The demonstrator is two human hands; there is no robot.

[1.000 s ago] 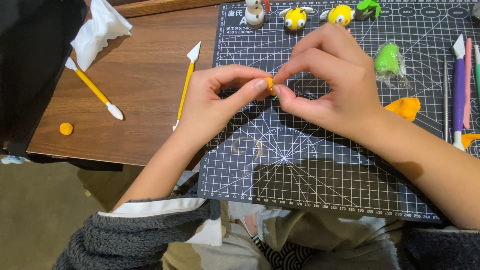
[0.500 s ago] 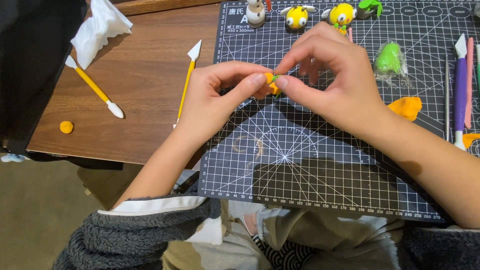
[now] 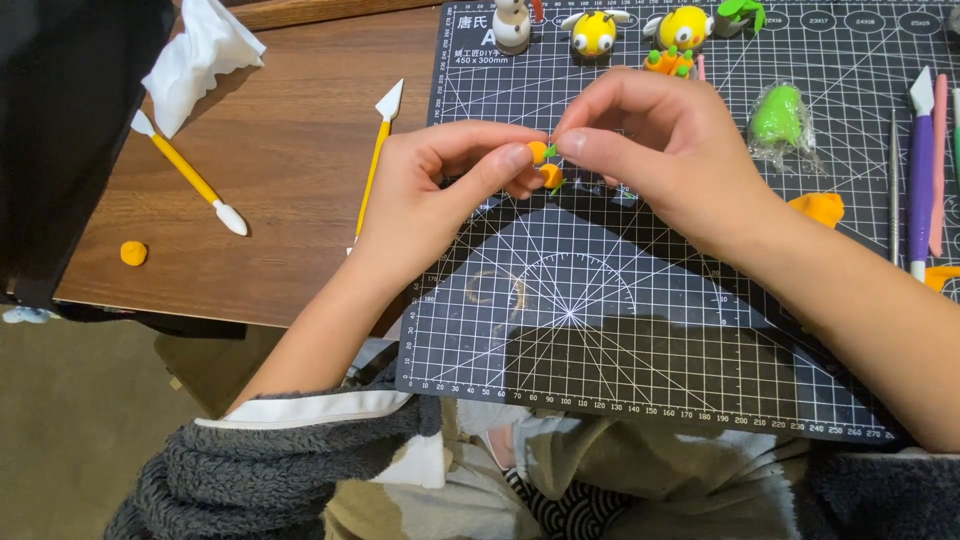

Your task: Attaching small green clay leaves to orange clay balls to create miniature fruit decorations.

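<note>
A: We start with the big things: the dark cutting mat (image 3: 640,330) lies under both our hands, and the brown wooden table (image 3: 290,210) runs out past our left hand. What differs from half a second ago?

B: Not much. Both hands have stayed above the upper middle of the mat, and the pinch has held. The orange clay now shows as two small bits rather than one, and a speck of green sits at the upper one.

A: How do the hands stand?

B: Our left hand (image 3: 425,190) is curled, thumb and forefinger closed on the small orange clay pieces (image 3: 543,163). Our right hand (image 3: 665,150) is also curled, its thumb and forefinger tips meeting the same clay from the other side. Neither hand is spread open; both grip the clay.

A: So the clay sits where?

B: Right between the two sets of fingertips, held just above the mat, not resting on it.

A: And around the hands?

B: Beyond our right hand stand little clay figures, a yellow one (image 3: 594,32) among them. Further right lie a wrapped green clay lump (image 3: 780,115), an orange clay lump (image 3: 820,208) near our right wrist, and a purple tool (image 3: 920,170). Left of our left hand lies a yellow modelling tool (image 3: 375,160), further left a second one (image 3: 185,172), a white crumpled wrapper (image 3: 200,60) and a tiny orange ball (image 3: 133,253).
</note>
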